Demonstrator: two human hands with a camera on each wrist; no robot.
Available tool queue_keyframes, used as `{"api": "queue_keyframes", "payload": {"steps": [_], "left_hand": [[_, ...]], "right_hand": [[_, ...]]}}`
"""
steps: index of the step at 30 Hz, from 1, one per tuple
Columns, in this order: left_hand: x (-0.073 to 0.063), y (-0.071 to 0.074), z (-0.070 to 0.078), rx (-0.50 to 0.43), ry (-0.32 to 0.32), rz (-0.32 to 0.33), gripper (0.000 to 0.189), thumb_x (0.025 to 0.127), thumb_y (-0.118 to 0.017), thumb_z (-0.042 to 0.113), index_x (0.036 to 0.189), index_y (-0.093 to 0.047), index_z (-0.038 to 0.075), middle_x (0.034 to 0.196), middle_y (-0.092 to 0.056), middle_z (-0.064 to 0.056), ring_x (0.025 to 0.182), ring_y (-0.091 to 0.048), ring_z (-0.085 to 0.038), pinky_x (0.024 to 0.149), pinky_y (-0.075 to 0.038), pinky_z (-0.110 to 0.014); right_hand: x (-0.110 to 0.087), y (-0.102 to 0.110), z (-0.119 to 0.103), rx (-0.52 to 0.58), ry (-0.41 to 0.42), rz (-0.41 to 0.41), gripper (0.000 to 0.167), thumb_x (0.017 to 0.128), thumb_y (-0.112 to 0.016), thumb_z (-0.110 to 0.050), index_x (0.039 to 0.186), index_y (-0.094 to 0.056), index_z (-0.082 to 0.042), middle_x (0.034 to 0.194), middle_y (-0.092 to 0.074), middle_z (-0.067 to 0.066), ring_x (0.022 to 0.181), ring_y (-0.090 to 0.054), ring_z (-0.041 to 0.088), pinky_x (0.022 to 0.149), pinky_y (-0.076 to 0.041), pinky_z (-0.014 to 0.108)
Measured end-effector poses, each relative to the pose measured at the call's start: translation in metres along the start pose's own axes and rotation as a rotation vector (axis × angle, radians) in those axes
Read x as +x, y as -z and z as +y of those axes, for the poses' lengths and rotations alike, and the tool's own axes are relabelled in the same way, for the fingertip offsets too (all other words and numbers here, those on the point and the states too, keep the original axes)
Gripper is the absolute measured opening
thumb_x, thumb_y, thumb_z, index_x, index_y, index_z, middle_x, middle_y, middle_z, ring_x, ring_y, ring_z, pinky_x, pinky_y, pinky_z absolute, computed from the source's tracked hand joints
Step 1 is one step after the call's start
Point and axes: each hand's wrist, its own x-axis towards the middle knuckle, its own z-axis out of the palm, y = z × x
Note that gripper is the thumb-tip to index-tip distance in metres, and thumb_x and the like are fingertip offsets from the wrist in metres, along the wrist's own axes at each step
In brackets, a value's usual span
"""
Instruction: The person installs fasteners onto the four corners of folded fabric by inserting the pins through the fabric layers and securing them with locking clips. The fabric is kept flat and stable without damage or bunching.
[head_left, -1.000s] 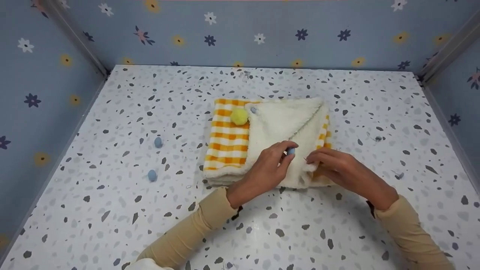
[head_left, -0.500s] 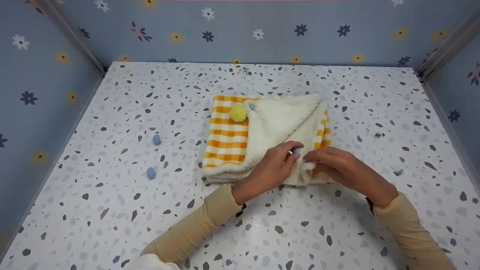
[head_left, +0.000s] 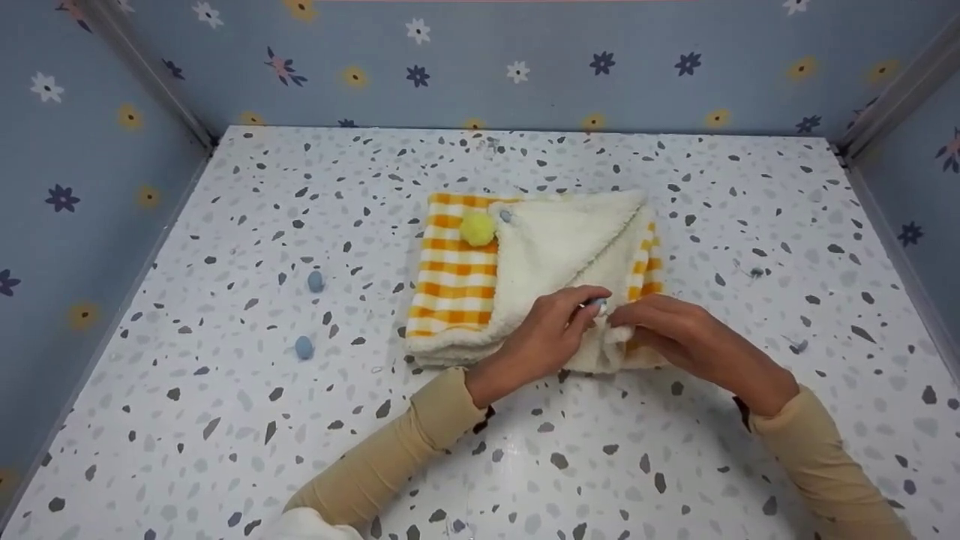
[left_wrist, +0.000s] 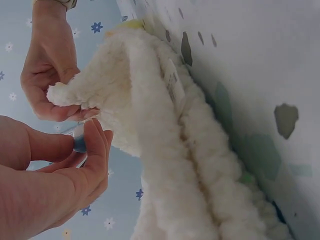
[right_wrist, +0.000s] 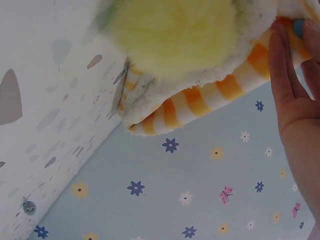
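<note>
In the head view, a folded blanket (head_left: 559,232) lies near the middle of the speckled bench (head_left: 225,420), its cream fleece turned over yellow-and-white checks. The left hand (head_left: 551,328) pinches a small blue piece (head_left: 599,301) above the fleece; just beside it, the right hand (head_left: 679,330) grips the blanket's near edge, toward its right end. Another blue piece (head_left: 505,217) sits on the fleece next to a yellow pompom (head_left: 477,228). Two blue ovals (head_left: 310,315) rest well to the left, apart from each other, and two little objects too small to tell lie on the right.

In the left wrist view, the left hand holds the blue piece between thumb and fingers, and the right hand pinches the fleece close by. A white label (left_wrist: 176,87) hangs along the edge.

In the right wrist view, a blurred pompom fills the top, over the checked edge. Fingers (right_wrist: 281,90) at right adjoin something blue; I cannot tell which hand's they are.
</note>
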Motion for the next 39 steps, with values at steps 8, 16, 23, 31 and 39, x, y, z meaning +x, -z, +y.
{"api": "queue_keyframes", "payload": {"steps": [8, 16, 23, 31, 39], "left_hand": [[-0.002, 0.0, -0.002, -0.011, 0.003, -0.004, 0.032, 0.111, -0.045, 0.01, 0.136, -0.062, -0.001, 0.116, -0.067, -0.014, 0.089, -0.06, -0.017, 0.081, -0.047, -0.022], [-0.004, 0.0, -0.003, -0.009, -0.01, -0.004, 0.033, 0.111, -0.045, 0.01, 0.136, -0.062, -0.002, 0.111, -0.068, -0.015, 0.09, -0.06, -0.018, 0.08, -0.048, -0.023], [-0.005, -0.001, -0.004, -0.024, -0.032, -0.011, 0.033, 0.11, -0.048, 0.01, 0.138, -0.062, -0.001, 0.115, -0.068, -0.015, 0.097, -0.065, -0.02, 0.085, -0.051, -0.022], [-0.005, -0.007, -0.002, -0.019, -0.114, 0.006, 0.035, 0.108, -0.054, 0.015, 0.139, -0.062, 0.001, 0.113, -0.068, -0.013, 0.095, -0.065, -0.02, 0.084, -0.051, -0.021], [-0.007, -0.017, -0.001, 0.003, -0.062, -0.032, 0.059, 0.104, -0.063, 0.022, 0.152, -0.035, 0.001, 0.11, -0.067, -0.01, 0.093, -0.065, -0.019, 0.079, -0.05, -0.019]], "right_hand": [[0.002, -0.001, 0.001, 0.016, -0.008, -0.011, 0.051, 0.084, -0.071, 0.02, 0.127, -0.068, -0.008, 0.121, -0.069, 0.001, 0.107, -0.064, 0.016, 0.094, -0.045, 0.014], [0.001, -0.002, 0.003, 0.026, -0.023, -0.022, 0.048, 0.086, -0.071, 0.019, 0.126, -0.068, -0.008, 0.12, -0.069, 0.001, 0.107, -0.064, 0.016, 0.093, -0.046, 0.015], [0.002, -0.001, 0.001, 0.034, -0.015, -0.009, 0.05, 0.085, -0.071, 0.019, 0.126, -0.067, -0.009, 0.117, -0.069, 0.0, 0.103, -0.064, 0.015, 0.091, -0.046, 0.015], [0.005, -0.005, 0.003, -0.018, -0.041, 0.068, 0.043, 0.083, -0.073, 0.019, 0.115, -0.062, -0.007, 0.109, -0.067, -0.001, 0.094, -0.065, 0.012, 0.083, -0.049, 0.016], [0.01, -0.005, 0.001, -0.107, -0.06, 0.225, 0.037, 0.083, -0.078, 0.012, 0.11, -0.056, 0.0, 0.095, -0.069, 0.002, 0.081, -0.07, 0.012, 0.075, -0.053, 0.018]]}}
